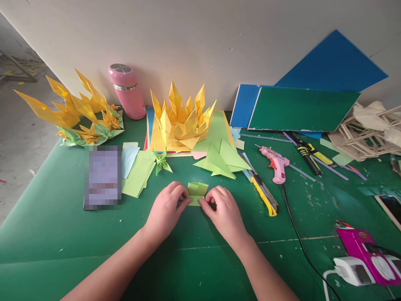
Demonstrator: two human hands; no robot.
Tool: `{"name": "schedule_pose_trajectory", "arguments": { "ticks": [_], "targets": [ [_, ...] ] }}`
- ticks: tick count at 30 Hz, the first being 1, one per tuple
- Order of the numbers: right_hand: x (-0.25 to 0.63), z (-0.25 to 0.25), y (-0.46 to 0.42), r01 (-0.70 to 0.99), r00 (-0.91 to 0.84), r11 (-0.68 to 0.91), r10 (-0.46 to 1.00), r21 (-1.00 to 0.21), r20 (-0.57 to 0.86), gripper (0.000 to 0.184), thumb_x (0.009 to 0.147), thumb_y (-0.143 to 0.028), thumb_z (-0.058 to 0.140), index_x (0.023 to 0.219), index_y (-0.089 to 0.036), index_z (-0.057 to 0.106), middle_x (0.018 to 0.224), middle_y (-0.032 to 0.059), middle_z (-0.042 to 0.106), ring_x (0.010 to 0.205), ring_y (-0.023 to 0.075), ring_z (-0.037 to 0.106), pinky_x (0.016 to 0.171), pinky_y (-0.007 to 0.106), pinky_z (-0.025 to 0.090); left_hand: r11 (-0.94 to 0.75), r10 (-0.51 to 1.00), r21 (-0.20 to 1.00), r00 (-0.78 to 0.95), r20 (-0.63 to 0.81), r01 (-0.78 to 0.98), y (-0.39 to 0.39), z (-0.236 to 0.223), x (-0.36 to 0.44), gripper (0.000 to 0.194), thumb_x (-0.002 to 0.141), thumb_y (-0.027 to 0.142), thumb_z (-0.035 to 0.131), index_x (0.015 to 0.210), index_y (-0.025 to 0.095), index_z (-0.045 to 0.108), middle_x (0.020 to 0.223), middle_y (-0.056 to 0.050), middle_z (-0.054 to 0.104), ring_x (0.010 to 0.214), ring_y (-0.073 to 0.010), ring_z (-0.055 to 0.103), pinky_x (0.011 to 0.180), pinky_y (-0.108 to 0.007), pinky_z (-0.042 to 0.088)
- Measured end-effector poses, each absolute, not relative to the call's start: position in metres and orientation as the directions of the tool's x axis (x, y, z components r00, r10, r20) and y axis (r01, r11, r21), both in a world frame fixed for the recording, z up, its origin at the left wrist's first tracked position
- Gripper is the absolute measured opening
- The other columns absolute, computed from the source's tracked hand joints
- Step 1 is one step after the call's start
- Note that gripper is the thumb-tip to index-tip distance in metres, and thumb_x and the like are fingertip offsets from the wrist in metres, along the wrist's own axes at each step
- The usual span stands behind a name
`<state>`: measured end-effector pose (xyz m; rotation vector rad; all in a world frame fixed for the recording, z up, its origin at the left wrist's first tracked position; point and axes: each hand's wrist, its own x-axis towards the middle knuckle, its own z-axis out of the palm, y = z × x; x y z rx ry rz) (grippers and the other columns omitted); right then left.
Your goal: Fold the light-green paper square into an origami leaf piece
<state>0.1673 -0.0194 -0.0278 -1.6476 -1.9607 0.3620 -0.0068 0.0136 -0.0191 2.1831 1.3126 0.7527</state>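
A small light-green sheet of folded paper point(197, 190) lies between my hands on the green table, with creases and a folded flap showing. My left hand point(167, 205) pinches its left edge between thumb and fingers. On the opposite edge, my right hand point(222, 207) grips the paper the same way. Just beyond sits a small green folded paper flower point(162, 162). Behind it, a yellow paper lotus point(183, 121) stands on a stack of coloured sheets point(216, 129). Larger green folded paper leaves point(221, 159) lie to the right of the lotus.
Green paper slips point(138, 175) and a blurred tablet-like panel point(105, 177) lie left. At right are a yellow utility knife point(265, 194), a pink glue gun point(275, 163) with a trailing cord, and a power strip point(360, 255). A pink flask point(128, 92) stands by the wall.
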Motion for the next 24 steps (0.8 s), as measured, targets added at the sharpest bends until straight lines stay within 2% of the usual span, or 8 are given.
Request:
{"name": "schedule_pose_trajectory", "arguments": {
  "ticks": [10, 17, 24],
  "targets": [
    [0.1672, -0.0251, -0.0177, 0.836, -0.078, 0.172, 0.977, -0.520, 0.198, 0.024, 0.090, -0.029, 0.054, 0.069, -0.021, 0.046, 0.064, -0.0012, 0.047, 0.061, 0.0164, 0.048, 0.055, 0.026, 0.036, -0.344, 0.923, 0.718, 0.357, 0.141, 0.605, 0.0157, -0.0169, -0.0047, 0.021, 0.079, 0.010, 0.054, 0.067, 0.022, 0.042, 0.064, 0.005, 0.048, 0.057, -0.0119, 0.046, 0.052, -0.022, 0.039],
    [0.1657, -0.0255, -0.0172, 0.827, -0.040, 0.151, 0.976, -0.542, 0.212, 0.026, 0.089, -0.031, 0.057, 0.066, -0.020, 0.050, 0.062, -0.0017, 0.047, 0.059, 0.0149, 0.046, 0.053, 0.025, 0.034, -0.311, 0.931, 0.751, 0.345, 0.118, 0.583, 0.0141, -0.0180, -0.0060, 0.015, 0.079, 0.011, 0.057, 0.071, 0.021, 0.049, 0.068, 0.004, 0.054, 0.059, -0.0116, 0.051, 0.055, -0.022, 0.044],
    [0.1647, -0.0294, -0.0208, 0.772, 0.004, 0.176, 0.960, -0.611, 0.282, 0.020, 0.087, -0.029, 0.061, 0.070, -0.020, 0.059, 0.064, 0.0001, 0.056, 0.061, 0.0151, 0.051, 0.056, 0.025, 0.040, -0.373, 0.916, 0.713, 0.357, 0.183, 0.593, 0.0130, -0.0216, -0.0078, 0.012, 0.080, 0.012, 0.060, 0.074, 0.020, 0.052, 0.073, 0.002, 0.058, 0.062, -0.0122, 0.055, 0.059, -0.024, 0.048]
  ]
}}
